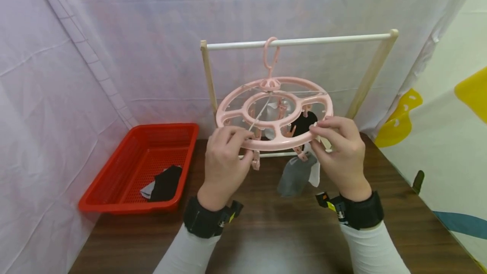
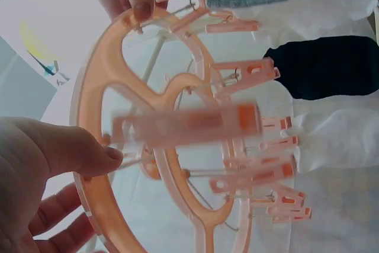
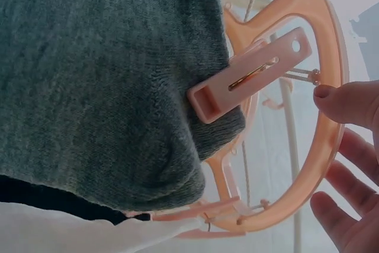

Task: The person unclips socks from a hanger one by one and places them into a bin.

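Observation:
A round pink clip hanger hangs by its hook from a white rail, its near rim between my two hands. My left hand pinches the front left of the rim, thumb on the underside and fingers outside, as the left wrist view shows. At the front right, my right hand holds the rim between thumb and fingers. Close to it a pink clothespin clamps a grey sock. A black sock and white cloth pieces hang from other clips. An unloaded clothespin dangles beside my left hand.
A red plastic basket stands at the left with a black cloth item and a light grey one inside. The white rail spans two wooden posts on the brown table. White curtains rise behind.

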The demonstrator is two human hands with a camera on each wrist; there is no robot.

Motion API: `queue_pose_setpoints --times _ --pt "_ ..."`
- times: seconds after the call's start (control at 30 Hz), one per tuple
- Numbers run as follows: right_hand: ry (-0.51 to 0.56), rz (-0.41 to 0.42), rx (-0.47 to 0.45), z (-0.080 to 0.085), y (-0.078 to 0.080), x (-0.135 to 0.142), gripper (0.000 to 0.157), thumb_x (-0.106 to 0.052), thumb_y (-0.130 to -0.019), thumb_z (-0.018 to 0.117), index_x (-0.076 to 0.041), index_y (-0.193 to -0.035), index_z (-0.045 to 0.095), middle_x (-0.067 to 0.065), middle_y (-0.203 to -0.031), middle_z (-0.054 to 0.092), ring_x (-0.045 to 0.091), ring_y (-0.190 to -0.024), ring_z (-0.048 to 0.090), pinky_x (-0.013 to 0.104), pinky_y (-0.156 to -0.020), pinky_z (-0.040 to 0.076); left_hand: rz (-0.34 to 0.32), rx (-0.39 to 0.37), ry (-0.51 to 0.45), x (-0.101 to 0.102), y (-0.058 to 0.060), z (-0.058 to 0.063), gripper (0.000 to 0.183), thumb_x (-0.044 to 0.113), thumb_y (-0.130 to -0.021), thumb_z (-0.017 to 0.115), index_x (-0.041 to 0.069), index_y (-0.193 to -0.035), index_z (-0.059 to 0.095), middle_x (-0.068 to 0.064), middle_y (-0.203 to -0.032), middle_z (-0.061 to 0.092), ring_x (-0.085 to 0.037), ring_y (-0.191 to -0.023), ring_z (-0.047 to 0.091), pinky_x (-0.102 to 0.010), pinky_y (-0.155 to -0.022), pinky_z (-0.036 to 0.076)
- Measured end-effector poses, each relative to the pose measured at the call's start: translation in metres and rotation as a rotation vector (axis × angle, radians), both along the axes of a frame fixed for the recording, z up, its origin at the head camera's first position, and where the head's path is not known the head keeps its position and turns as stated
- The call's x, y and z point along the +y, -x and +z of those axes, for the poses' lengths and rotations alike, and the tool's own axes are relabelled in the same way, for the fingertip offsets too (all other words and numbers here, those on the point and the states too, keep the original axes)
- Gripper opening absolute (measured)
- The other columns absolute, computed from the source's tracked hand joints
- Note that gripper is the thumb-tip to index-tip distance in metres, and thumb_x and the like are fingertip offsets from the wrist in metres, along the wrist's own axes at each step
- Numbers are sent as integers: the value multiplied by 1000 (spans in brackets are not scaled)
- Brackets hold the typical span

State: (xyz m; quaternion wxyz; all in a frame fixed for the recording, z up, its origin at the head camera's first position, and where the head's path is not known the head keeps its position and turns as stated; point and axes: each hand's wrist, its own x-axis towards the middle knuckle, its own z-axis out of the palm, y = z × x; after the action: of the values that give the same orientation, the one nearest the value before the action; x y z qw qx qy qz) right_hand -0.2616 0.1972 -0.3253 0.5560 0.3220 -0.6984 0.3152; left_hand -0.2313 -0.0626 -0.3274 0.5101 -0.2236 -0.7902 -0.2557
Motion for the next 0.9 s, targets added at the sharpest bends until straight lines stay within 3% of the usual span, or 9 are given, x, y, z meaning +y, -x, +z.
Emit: queue_pose_setpoints --times 0.27,0.57,0.9 --pt "4 -7 17 -1 -4 -11 23 -4 -71 80 -6 -93 78 17 -96 67 39 -97 58 39 -89 43 -51 40 62 6 -1 -2 14 9 -79 72 13 -93 73 -5 -95 65 -25 -93 59 -38 -84 48" --pt "16 -24 32 -1 -11 -25 21 -4 -71 79 -6 -92 78 17 -95 67 40 -96 57 45 -87 43 -72 108 93 14 -4 -1 13 4 -80 68 12 -88 74 -3 -93 67 -24 -88 60 -38 -79 49" --pt "-3 -69 12 -5 -14 -35 18 -5 -73 78 -5 -91 77 16 -95 67 40 -96 56 50 -83 42 -81 115 133 22 -4 -6 17 3 -82 66 12 -93 75 -3 -95 68 -22 -89 62 -35 -78 51"
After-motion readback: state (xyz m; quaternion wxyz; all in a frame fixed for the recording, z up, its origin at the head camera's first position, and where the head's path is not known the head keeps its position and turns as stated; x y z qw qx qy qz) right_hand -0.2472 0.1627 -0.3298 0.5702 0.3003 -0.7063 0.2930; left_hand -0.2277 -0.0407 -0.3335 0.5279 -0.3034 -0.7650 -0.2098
